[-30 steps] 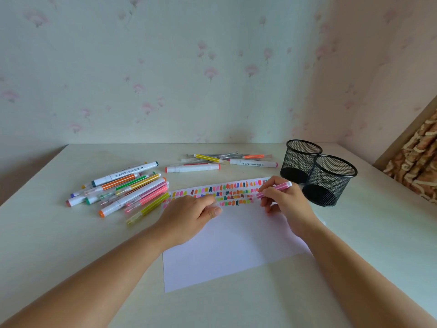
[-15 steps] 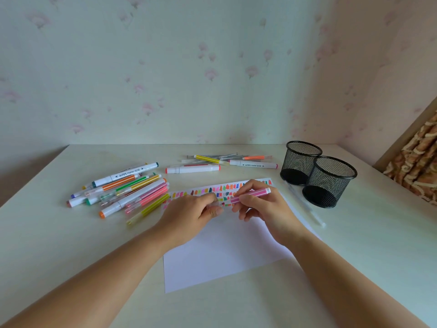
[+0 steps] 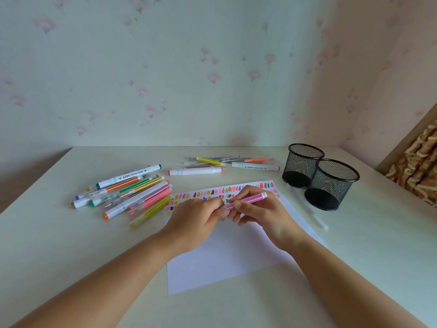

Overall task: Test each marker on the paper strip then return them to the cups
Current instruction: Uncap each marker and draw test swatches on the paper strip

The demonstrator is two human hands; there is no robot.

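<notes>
A pink striped marker (image 3: 251,199) is held over the white paper (image 3: 227,252), whose far strip carries several colour swatches. My right hand (image 3: 259,213) grips the marker's barrel. My left hand (image 3: 199,220) has its fingers curled and meets the marker's left end, pinching it; that end is hidden under the fingers. Two black mesh cups (image 3: 331,183) stand empty to the right of the paper. A pile of markers (image 3: 127,190) lies left of the paper, and a second group of markers (image 3: 224,164) lies behind it.
A clear pen or cap piece (image 3: 307,207) lies on the table between the paper's right edge and the nearer cup. Walls close the table at the back and right. A patterned cloth (image 3: 421,171) sits at the far right.
My right hand carried the pink marker leftward from near the cups to the middle of the strip. It now meets my left hand, which has closed on the marker's left end.
</notes>
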